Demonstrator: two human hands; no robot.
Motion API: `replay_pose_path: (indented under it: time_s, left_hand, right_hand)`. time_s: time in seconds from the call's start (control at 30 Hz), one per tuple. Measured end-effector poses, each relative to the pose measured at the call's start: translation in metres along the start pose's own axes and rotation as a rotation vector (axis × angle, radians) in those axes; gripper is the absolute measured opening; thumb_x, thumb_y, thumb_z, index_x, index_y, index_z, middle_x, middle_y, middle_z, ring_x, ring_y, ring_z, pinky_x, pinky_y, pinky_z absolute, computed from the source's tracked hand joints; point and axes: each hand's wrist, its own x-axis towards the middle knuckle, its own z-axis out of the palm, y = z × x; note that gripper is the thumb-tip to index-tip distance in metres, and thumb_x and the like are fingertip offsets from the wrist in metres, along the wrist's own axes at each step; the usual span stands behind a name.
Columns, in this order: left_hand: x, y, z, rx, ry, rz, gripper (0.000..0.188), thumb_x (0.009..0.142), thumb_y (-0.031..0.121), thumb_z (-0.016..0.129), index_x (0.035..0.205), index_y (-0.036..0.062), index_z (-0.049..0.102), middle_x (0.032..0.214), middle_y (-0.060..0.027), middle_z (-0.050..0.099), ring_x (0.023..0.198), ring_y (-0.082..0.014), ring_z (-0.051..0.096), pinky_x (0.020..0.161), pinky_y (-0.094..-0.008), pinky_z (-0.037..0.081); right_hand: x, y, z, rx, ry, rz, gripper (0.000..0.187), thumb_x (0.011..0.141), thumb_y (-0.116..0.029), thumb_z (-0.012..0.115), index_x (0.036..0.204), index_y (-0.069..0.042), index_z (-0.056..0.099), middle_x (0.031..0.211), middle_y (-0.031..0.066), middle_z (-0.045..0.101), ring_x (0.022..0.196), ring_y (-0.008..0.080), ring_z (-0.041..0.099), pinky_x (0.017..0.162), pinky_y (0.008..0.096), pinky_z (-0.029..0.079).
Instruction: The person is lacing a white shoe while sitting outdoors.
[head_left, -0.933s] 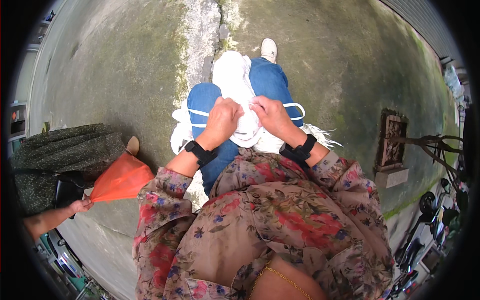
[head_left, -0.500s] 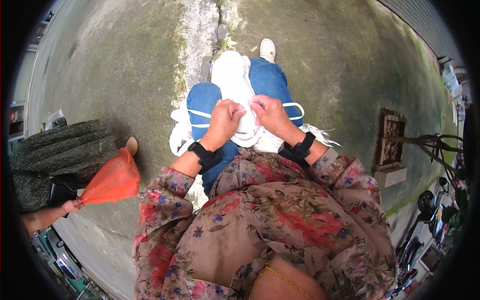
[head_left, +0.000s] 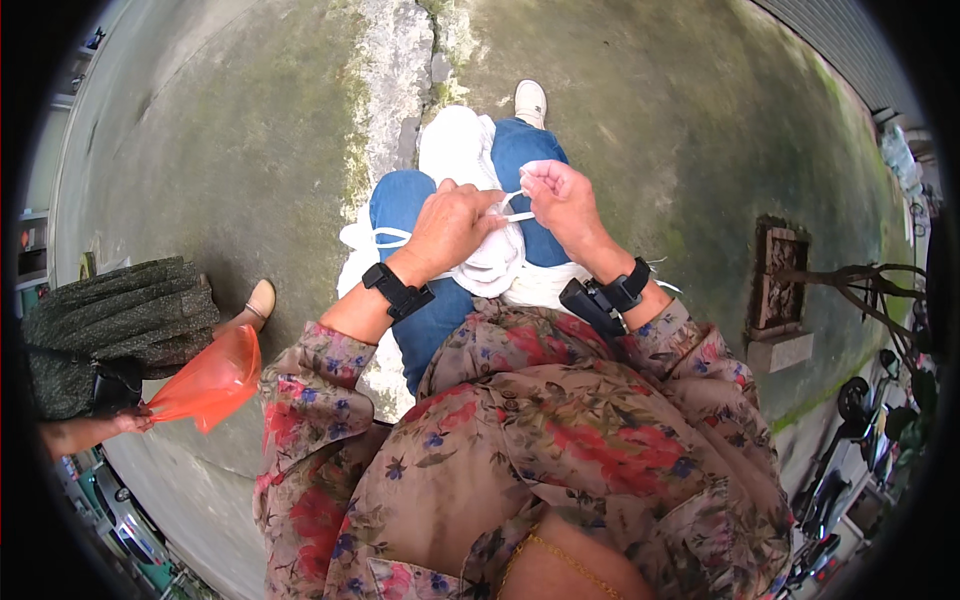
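Note:
A soft white knit bundle (head_left: pixel 455 145) lies across my lap, between the knees of my blue jeans (head_left: pixel 405 200). My left hand (head_left: pixel 455 222) is over its near part, closed on a flat white cord (head_left: pixel 519 216), with the thumb toward the right. To the right, over my right knee, my right hand (head_left: pixel 560 200) pinches the same cord with finger and thumb. The cord runs in a short loop between both hands. More of it curves out left of my left wrist. Loose white strands (head_left: pixel 545 285) lie under my right forearm. The bundle's exact kind is unclear.
At the left stands a person in a dark patterned skirt (head_left: pixel 120 310), holding a red plastic bag (head_left: pixel 215 380). A bare-branched plant (head_left: pixel 860 282) rises from a square brick-edged opening (head_left: pixel 780 280) at the right. Parked vehicles (head_left: pixel 840 460) line the lower right. The concrete ground (head_left: pixel 650 120) is mossy.
My right hand has moved up and right, drawing cord out from the bundle. The loop that stuck out at the right is gone. The other person's foot and red bag have shifted.

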Motion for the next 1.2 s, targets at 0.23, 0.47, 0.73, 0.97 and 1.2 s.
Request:
replay_pose_path:
  time_s: [0.23,0.47,0.73,0.97,1.2]
  left_hand:
    - [0.065,0.020,-0.060,-0.433,-0.216,-0.102,0.021,0.086,0.022,0.058,0.082,0.0019,0.063,0.069,0.0017,0.058,0.067,-0.0060,0.050,0.064,-0.0218,0.040]
    - [0.102,0.045,-0.156,-1.077,0.394,-0.017,0.009,0.084,0.010,0.056,0.090,0.0044,0.060,0.075,-0.0018,0.059,0.066,-0.0081,0.055,0.055,-0.0176,0.044]
    - [0.070,-0.036,-0.152,-0.944,0.504,-0.313,0.036,0.090,0.016,0.050,0.123,0.0023,0.044,0.107,-0.0083,0.060,0.092,-0.0149,0.058,0.071,-0.0252,0.046]
    - [-0.014,-0.019,-0.042,-0.040,0.141,-0.165,0.035,0.075,0.005,0.060,0.109,0.0039,0.055,0.078,-0.0102,0.061,0.080,-0.0284,0.053,0.075,-0.0346,0.044]
    - [-0.061,0.017,0.011,0.280,0.031,0.153,0.056,0.066,-0.002,0.051,0.121,0.0015,0.044,0.084,-0.0116,0.062,0.097,-0.0315,0.049,0.075,-0.0381,0.037]
  right_hand:
    - [0.010,-0.062,-0.018,-0.047,0.115,-0.167,0.025,0.088,-0.015,0.056,0.104,0.003,0.057,0.078,-0.0003,0.056,0.063,0.0058,0.049,0.054,0.0181,0.039]
    - [-0.014,0.002,-0.005,-0.751,-0.213,-0.244,0.016,0.080,-0.014,0.057,0.084,0.000,0.063,0.078,0.0172,0.058,0.072,0.0322,0.057,0.066,0.0374,0.045]
    - [0.000,0.018,0.003,-0.807,-0.246,-0.228,0.015,0.080,-0.013,0.055,0.082,0.000,0.063,0.083,0.0180,0.059,0.079,0.0345,0.057,0.071,0.0394,0.044]
    - [0.005,0.032,0.002,-0.660,-0.235,-0.192,0.014,0.079,-0.011,0.057,0.086,0.000,0.061,0.082,0.0180,0.061,0.079,0.0333,0.059,0.070,0.0389,0.045]
    - [0.003,0.023,0.016,-0.701,-0.269,-0.250,0.019,0.080,-0.007,0.054,0.097,0.001,0.055,0.081,0.0212,0.061,0.077,0.0373,0.059,0.067,0.0408,0.046]
